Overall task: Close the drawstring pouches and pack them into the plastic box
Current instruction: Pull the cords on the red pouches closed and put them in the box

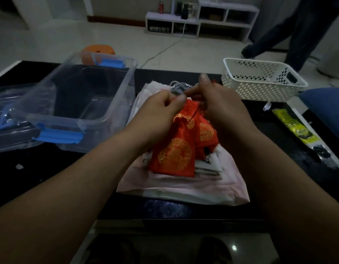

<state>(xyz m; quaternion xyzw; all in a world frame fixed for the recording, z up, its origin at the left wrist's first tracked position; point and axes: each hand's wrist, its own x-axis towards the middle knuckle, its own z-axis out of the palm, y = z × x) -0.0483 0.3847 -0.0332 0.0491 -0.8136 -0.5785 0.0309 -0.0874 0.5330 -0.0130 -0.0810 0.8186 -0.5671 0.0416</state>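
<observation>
A red drawstring pouch [174,155] with gold round patterns lies on a pile of pale pouches [183,185] in the middle of the dark table. My left hand [161,111] pinches its gathered top. My right hand [220,103] pinches the dark drawstring beside that top, index finger raised. A second red pouch [205,133] lies partly under the first. A small grey pouch [179,88] shows just beyond my fingers. The clear plastic box [84,103] with blue latches stands at the left, with no pouches in it.
The box's clear lid [16,111] lies at the far left. A white perforated basket [260,80] stands at the back right. A yellow packet [294,126] lies along the right table edge. A person's legs [290,31] stand on the floor beyond.
</observation>
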